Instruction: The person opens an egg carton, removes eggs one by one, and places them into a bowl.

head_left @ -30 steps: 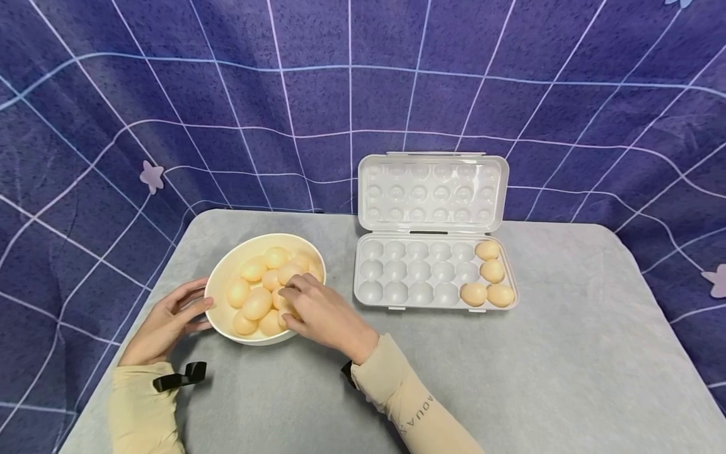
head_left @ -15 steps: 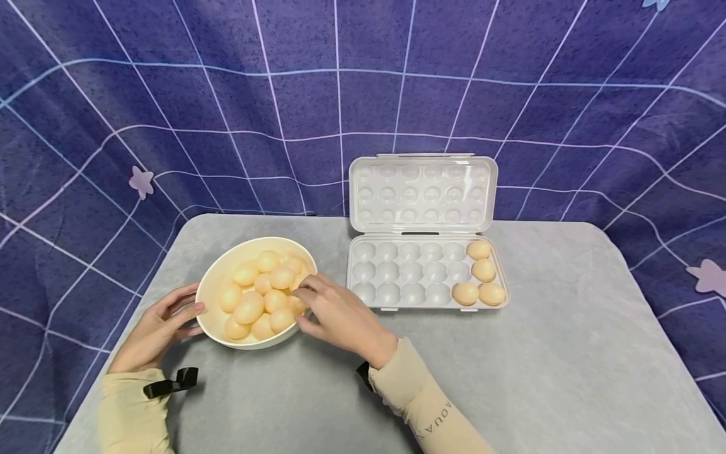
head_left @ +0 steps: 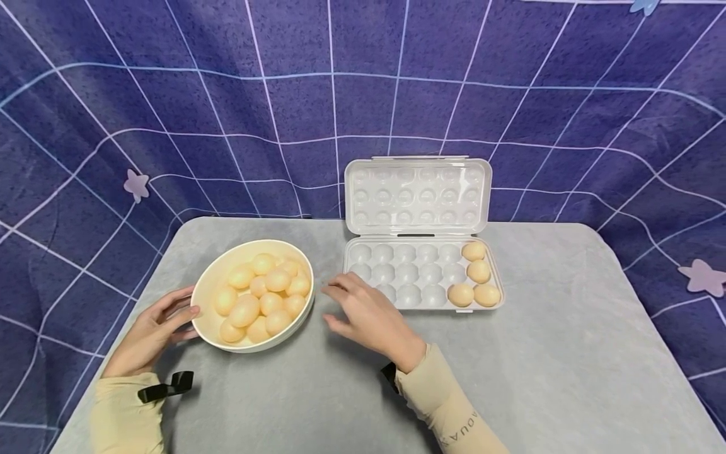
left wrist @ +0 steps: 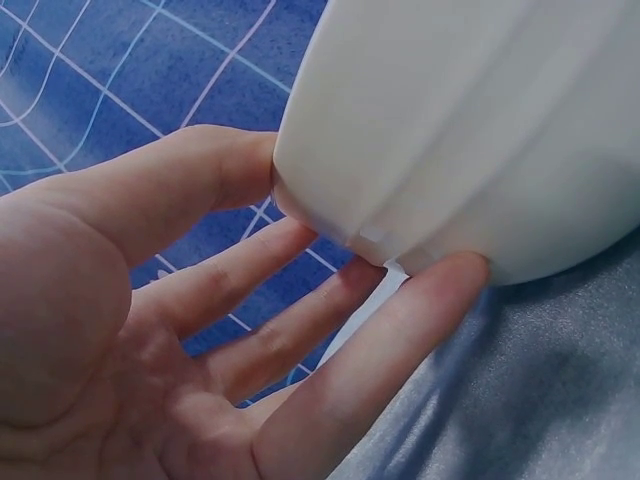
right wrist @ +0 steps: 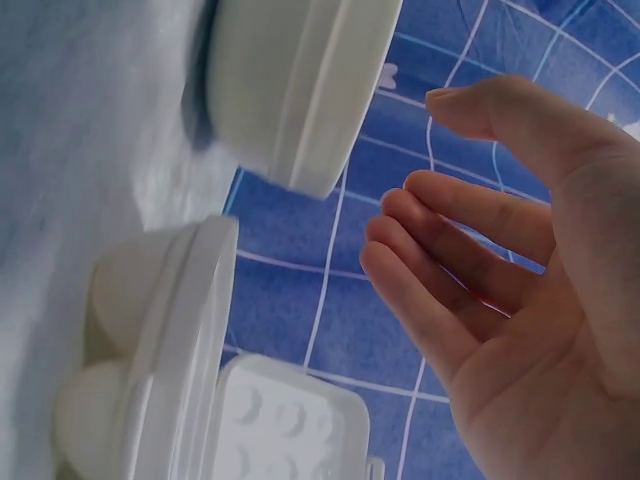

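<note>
A cream-white bowl (head_left: 255, 348) heaped with pale eggs (head_left: 245, 311) stands on the left of the table. My left hand (head_left: 153, 331) holds its left side, thumb at the rim; in the left wrist view the fingertips touch the bowl's outer wall (left wrist: 440, 120). Between the bowl and the egg box, my right hand (head_left: 371, 315) hovers with nothing in it. Loosely bent and parted from the thumb, its fingers (right wrist: 440, 290) show in the right wrist view. The white egg box (head_left: 422, 304) lies with its lid up; several brown eggs (head_left: 478, 272) fill its right end.
The box's lid (head_left: 418, 197) stands upright against a dark blue curtain (head_left: 295, 107) with a grid pattern. A grey table (head_left: 556, 353) stretches to the right and front. Black straps (head_left: 166, 386) sit at both wrists.
My right hand has come out of the bowl and moved right, its fingers spreading apart with no egg in them. The left hand stays at the bowl. The head view has shifted slightly.
</note>
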{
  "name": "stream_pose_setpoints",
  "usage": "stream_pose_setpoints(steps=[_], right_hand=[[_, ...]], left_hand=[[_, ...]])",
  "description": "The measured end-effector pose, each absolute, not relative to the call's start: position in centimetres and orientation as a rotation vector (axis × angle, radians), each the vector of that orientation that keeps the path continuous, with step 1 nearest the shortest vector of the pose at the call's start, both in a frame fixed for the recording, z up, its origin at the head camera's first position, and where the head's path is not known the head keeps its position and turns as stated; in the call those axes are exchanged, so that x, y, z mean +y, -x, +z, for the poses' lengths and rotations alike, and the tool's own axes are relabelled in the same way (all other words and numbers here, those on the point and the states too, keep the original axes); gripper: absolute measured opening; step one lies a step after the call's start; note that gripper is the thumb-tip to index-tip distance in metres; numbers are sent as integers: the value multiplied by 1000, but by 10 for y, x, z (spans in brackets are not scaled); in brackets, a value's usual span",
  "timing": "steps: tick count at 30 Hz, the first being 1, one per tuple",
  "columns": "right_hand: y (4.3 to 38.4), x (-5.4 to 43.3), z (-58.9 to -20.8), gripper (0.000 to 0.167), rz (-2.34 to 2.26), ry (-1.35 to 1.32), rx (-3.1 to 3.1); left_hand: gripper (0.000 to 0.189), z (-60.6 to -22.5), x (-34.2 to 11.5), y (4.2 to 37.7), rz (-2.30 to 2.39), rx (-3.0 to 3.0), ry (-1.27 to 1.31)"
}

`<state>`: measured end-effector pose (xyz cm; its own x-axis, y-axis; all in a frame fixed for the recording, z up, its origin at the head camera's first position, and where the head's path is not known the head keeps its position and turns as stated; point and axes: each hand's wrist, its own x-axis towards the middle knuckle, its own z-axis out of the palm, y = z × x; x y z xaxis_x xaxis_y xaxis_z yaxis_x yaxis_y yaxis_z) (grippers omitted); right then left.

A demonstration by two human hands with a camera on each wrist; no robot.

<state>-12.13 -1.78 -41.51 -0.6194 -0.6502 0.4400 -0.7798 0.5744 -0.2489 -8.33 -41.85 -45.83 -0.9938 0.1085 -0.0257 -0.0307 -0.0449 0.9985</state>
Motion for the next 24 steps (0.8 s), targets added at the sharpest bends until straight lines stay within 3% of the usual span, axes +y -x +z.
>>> stream_pose_setpoints(steps=[24], right_hand=[[131,57,-416,39,682,-925,-2649]], left_hand=[[40,-458,-419,82,2191,2108,-75]])
